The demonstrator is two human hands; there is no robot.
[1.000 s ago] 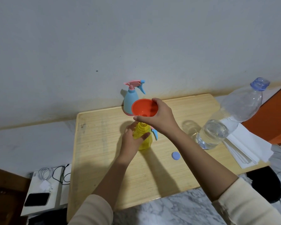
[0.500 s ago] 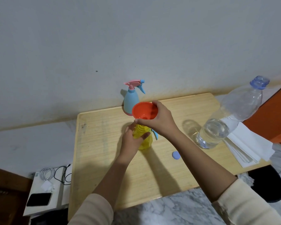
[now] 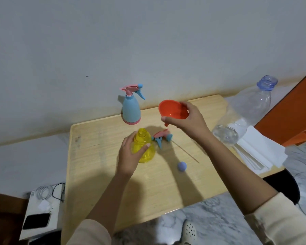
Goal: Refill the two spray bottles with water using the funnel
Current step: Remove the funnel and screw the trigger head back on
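Observation:
A yellow spray bottle (image 3: 145, 147) stands open-necked on the wooden table (image 3: 95, 165), and my left hand (image 3: 129, 156) grips its body. My right hand (image 3: 191, 121) holds the red funnel (image 3: 173, 112) in the air, up and to the right of the yellow bottle's neck, tilted. The bottle's pink-and-blue spray head (image 3: 162, 137) lies on the table beside it, its thin tube stretching to the right. A blue spray bottle (image 3: 131, 110) with its head on stands by the wall. A large clear water bottle (image 3: 245, 114), uncapped, stands at the right.
A small blue cap (image 3: 182, 166) lies on the table in front of my right arm. White paper sheets (image 3: 261, 152) lie at the table's right edge. A white box with cables and a phone (image 3: 41, 214) sits low at the left.
My right hand has lifted the funnel off the yellow bottle's neck and moved it up and right. The spray head beside the bottle is now uncovered. My left hand stays on the bottle.

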